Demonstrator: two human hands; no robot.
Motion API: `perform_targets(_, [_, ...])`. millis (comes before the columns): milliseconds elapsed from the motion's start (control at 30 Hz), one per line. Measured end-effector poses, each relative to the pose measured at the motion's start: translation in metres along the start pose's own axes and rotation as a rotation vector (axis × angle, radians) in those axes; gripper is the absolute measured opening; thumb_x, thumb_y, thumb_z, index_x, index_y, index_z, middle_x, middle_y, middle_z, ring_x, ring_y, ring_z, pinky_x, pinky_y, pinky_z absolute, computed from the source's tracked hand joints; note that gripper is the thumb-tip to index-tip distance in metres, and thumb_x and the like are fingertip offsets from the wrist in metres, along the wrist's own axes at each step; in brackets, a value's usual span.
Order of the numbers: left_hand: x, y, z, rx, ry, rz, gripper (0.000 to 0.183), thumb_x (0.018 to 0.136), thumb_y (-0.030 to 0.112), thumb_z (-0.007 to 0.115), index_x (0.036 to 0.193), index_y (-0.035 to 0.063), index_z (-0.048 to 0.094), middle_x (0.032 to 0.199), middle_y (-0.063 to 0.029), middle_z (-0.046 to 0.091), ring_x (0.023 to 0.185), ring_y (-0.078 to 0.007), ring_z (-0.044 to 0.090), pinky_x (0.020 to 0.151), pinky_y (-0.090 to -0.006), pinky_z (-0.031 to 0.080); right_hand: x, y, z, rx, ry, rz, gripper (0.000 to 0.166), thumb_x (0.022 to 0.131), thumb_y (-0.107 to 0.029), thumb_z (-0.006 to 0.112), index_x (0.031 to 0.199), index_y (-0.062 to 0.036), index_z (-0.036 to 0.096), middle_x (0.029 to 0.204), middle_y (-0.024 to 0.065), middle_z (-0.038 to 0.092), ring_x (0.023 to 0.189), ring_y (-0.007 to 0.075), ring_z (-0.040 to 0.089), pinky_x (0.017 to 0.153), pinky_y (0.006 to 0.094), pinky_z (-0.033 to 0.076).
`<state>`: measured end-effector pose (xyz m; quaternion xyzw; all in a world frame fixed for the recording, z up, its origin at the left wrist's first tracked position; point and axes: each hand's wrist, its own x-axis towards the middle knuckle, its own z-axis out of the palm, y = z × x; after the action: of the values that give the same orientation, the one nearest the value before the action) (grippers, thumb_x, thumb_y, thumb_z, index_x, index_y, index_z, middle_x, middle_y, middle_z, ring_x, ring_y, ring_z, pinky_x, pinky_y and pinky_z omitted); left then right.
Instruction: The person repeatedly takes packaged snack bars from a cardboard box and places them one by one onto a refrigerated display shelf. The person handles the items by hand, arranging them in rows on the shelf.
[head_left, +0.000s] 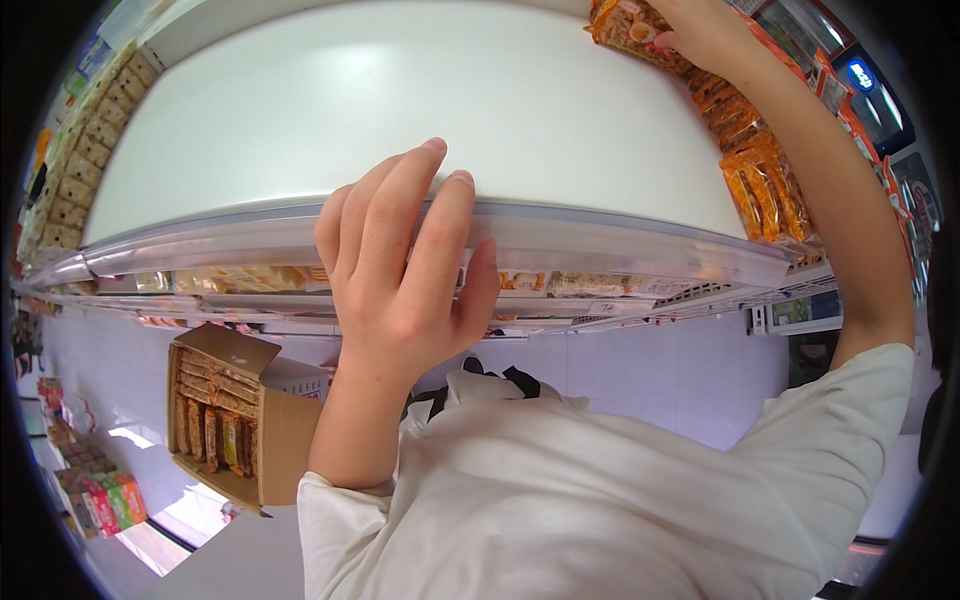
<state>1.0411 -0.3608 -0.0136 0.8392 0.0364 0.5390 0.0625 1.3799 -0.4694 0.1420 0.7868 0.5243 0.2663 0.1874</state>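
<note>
A bare white shelf board (360, 112) with a clear plastic front rail (600, 232) lies before me. My left hand (405, 247) is over this rail, its fingers spread and bent, holding nothing; whether it rests on the rail I cannot tell. At the top right, my right hand (701, 34) grips an orange-wrapped snack pack (630, 26), with the thumb on its wrapper. The picture's top edge cuts off part of that hand. This pack stands at the far end of a row of similar orange packs (765, 187) along the shelf's right side.
Pale packaged crackers (86, 165) line the shelf's left side. Lower shelves hold more packaged food (240, 279). An open cardboard box (289, 442) of wrapped snack bars stands lower left, with colourful cartons (112, 502) on the floor beyond. Wire shelving (810, 281) edges the right side.
</note>
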Motion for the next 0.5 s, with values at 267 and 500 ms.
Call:
perform_targets(267, [-0.005, -0.001, -0.013, -0.201, 0.163, 0.024, 0.039, 0.07, 0.006, 0.069, 0.108, -0.0014, 0.071, 0.124, -0.0258, 0.066, 0.108, -0.041, 0.067, 0.1, -0.0523, 0.048, -0.007, -0.011, -0.01, 0.078, -0.115, 0.018, 0.046, 0.085, -0.021, 0.075, 0.123, 0.0003, 0.061, 0.12, 0.024, 0.066, 0.116, 0.0398, 0.063, 0.099, 0.0481, 0.052])
perform_targets(500, [-0.021, -0.017, -0.056, -0.221, 0.091, 0.084, 0.032, 0.091, 0.011, 0.06, 0.119, -0.0048, 0.063, 0.123, -0.0309, 0.063, 0.113, -0.0452, 0.067, 0.103, -0.0605, 0.051, -0.008, -0.009, -0.014, 0.03, -0.071, 0.067, 0.062, 0.085, -0.024, 0.08, 0.137, -0.0003, 0.056, 0.13, 0.0241, 0.063, 0.121, 0.0393, 0.062, 0.102, 0.0461, 0.051])
